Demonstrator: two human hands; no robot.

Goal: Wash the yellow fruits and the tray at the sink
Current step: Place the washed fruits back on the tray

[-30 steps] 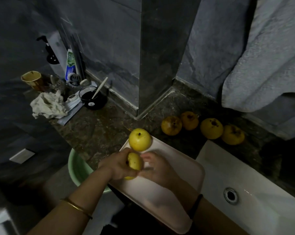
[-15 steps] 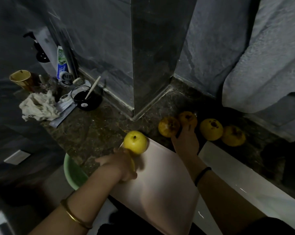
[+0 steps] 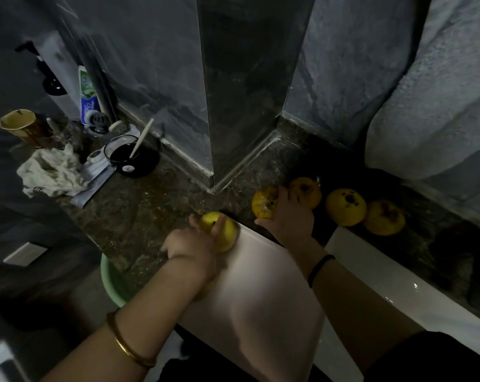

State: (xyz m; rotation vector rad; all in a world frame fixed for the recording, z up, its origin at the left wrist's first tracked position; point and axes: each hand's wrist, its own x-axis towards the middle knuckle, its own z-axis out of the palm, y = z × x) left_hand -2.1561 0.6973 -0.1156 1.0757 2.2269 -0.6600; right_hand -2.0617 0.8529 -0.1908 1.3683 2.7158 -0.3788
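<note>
A spotted fruit (image 3: 262, 208) behind the tray (image 3: 261, 299) is being gripped by the right hand (image 3: 288, 220). A yellow fruit (image 3: 223, 234) is being held by the left hand (image 3: 192, 245).

My blurred left grip (image 3: 192, 244) covers part of the bright fruit (image 3: 225, 236); my right grip (image 3: 287, 216) hides half the spotted fruit (image 3: 262, 206). My arms overlap the tray (image 3: 261, 312).

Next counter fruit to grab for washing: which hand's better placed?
Right. The right hand lies on the leftmost counter fruit. The left hand is busy, fingers curled round the yellow fruit at the tray corner.
</note>
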